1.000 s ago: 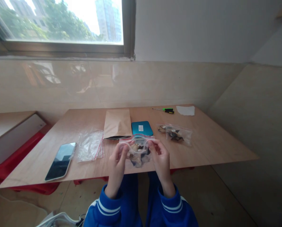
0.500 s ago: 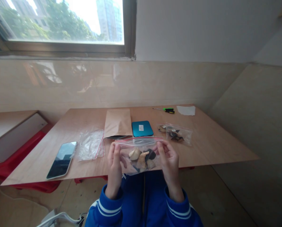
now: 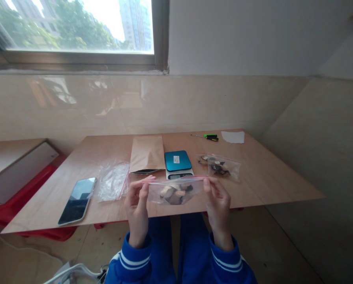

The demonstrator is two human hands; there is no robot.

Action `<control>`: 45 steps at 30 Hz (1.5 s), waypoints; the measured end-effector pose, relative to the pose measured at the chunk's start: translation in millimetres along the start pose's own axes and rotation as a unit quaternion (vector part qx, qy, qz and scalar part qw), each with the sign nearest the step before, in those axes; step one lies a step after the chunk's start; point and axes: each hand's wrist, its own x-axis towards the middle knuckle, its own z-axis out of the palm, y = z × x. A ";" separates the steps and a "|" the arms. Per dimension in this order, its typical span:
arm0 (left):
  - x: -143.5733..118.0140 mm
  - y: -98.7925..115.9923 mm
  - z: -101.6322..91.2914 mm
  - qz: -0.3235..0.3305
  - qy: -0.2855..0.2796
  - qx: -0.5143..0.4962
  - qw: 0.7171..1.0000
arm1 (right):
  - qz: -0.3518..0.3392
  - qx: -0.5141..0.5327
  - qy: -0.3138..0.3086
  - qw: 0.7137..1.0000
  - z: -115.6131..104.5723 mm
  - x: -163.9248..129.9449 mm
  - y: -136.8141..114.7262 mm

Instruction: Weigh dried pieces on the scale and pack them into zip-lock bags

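A clear zip bag (image 3: 176, 194) with a red-edged top hangs between my hands above the table's front edge. Several pale, brown and dark stone-like pieces lie in its bottom. My left hand (image 3: 137, 203) pinches the bag's top left corner between thumb and fingers. At the top right corner, my right hand (image 3: 217, 199) pinches it the same way. Just beyond the bag stands a small scale (image 3: 178, 161) with a blue plate and a white label; its display shows above the bag's edge.
On the table (image 3: 268, 173) lie a brown paper pouch (image 3: 147, 154), empty clear bags (image 3: 113, 181) and a phone (image 3: 77, 201) to the left. Two filled zip bags (image 3: 219, 166), screwdrivers (image 3: 209, 137) and white paper (image 3: 233, 137) are to the right. A red stool (image 3: 46, 232) stands below.
My hands have moved apart, stretching the bag's top edge taut. The bag has tilted and looks flatter, its top a little lower, so the scale's display now shows.
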 end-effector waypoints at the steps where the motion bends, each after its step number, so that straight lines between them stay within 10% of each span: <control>1: -0.4 0.5 -0.7 -0.003 0.008 -0.008 1.000 | -0.003 0.002 0.013 1.000 0.2 -1.4 -2.2; 8: -1.8 6.0 -4.6 0.017 0.076 -0.030 0.997 | -0.002 0.034 0.041 0.999 5.3 -8.7 -16.9; 15: 0.6 -2.7 -11.3 -0.089 -0.019 -0.050 0.995 | 0.046 0.092 0.040 0.994 5.6 -4.4 -12.9; 25: 3.5 -2.0 -12.2 -0.137 -0.015 -0.107 0.985 | 0.066 0.089 0.021 0.994 3.5 -5.6 -2.0; 45: -1.3 -7.9 -18.6 -0.068 0.039 0.035 0.996 | 0.090 0.105 0.025 0.990 11.6 -10.8 5.8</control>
